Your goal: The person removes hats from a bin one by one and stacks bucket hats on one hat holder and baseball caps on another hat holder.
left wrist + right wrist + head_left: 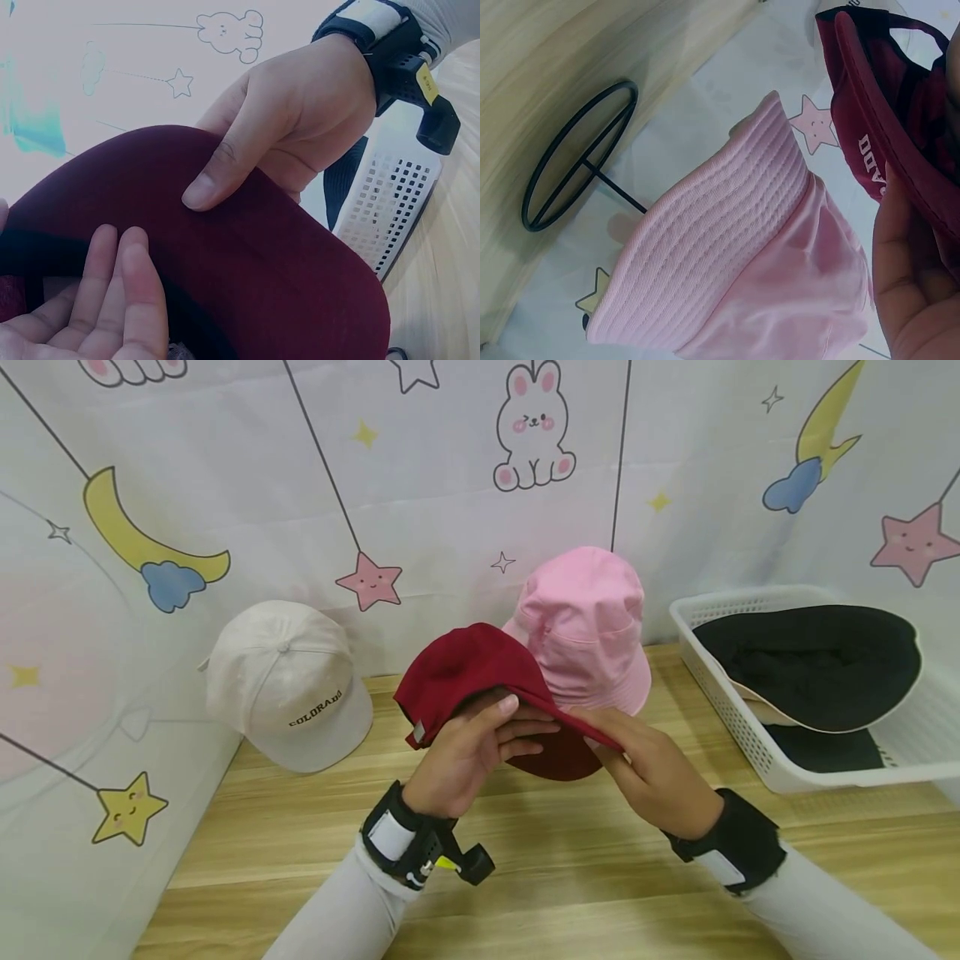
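Observation:
A dark red baseball cap (480, 662) is held up above the wooden table, its underside turned toward me. My right hand (660, 777) pinches the brim, with the thumb (217, 176) on the underside in the left wrist view. My left hand (459, 760) lies at the cap's opening, its fingers fairly straight and against the inside near the brim. White lettering on the cap's front is partly seen in the right wrist view. Just behind the red cap is a pink bucket hat (588, 627), propped on a black wire stand (581, 161).
At the left a cream cap (281, 677) lettered COLORADO stands near the backdrop. On the right, a white perforated basket (738, 727) holds a black-lined hat (825, 664) and another dark item. A printed cloth (450, 485) hangs behind the wooden table (585, 877).

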A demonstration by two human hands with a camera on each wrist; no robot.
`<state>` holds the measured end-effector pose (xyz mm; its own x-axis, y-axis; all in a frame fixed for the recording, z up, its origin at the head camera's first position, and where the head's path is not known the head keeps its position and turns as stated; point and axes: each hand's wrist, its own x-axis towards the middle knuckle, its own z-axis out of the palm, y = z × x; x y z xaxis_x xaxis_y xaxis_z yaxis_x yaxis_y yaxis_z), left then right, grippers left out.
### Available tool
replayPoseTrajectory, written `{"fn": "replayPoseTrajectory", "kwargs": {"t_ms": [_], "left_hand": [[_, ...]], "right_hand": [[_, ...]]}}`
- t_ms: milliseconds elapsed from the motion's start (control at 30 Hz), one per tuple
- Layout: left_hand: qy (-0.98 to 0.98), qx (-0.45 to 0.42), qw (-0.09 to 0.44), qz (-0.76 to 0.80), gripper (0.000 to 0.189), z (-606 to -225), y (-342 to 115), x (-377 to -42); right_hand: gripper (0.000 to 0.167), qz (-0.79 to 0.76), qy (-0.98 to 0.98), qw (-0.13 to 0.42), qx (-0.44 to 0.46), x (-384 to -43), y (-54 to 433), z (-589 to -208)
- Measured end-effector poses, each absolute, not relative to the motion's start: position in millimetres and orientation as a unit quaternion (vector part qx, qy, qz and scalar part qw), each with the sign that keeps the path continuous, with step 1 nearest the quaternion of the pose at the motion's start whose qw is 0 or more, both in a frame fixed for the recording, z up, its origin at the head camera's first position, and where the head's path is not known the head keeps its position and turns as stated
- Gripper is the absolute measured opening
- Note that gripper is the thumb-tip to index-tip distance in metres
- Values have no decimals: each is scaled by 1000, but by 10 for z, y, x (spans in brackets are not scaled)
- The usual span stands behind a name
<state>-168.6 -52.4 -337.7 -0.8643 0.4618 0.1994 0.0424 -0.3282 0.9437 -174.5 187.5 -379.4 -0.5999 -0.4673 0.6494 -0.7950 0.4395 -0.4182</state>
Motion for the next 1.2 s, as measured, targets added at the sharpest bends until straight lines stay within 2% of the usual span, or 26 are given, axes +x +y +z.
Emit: {"fn": "replayPoseTrajectory", "kwargs": {"t_ms": [233, 400, 533, 933, 1200], "left_hand": [[564, 223, 125, 785, 21, -3390, -506, -1665], [586, 196, 115, 777, 31, -3384, -485, -1617], [613, 173, 86, 766, 35, -3379, -459, -1582], [625, 87, -3, 775, 18, -3380, -440, -1558], [585, 107, -26, 803, 15, -3272, -509, -1551]], "right_hand": [[52, 339, -823, 238, 389, -1730, 1854, -3816], [55, 311, -826, 250, 398, -1722, 1824, -3855], [55, 299, -831, 252, 395, -1714, 1803, -3894], [60, 315, -848, 209, 373, -1739, 1780, -3898], [59, 366, -841, 160, 365, -1794, 1820, -3930]]}}
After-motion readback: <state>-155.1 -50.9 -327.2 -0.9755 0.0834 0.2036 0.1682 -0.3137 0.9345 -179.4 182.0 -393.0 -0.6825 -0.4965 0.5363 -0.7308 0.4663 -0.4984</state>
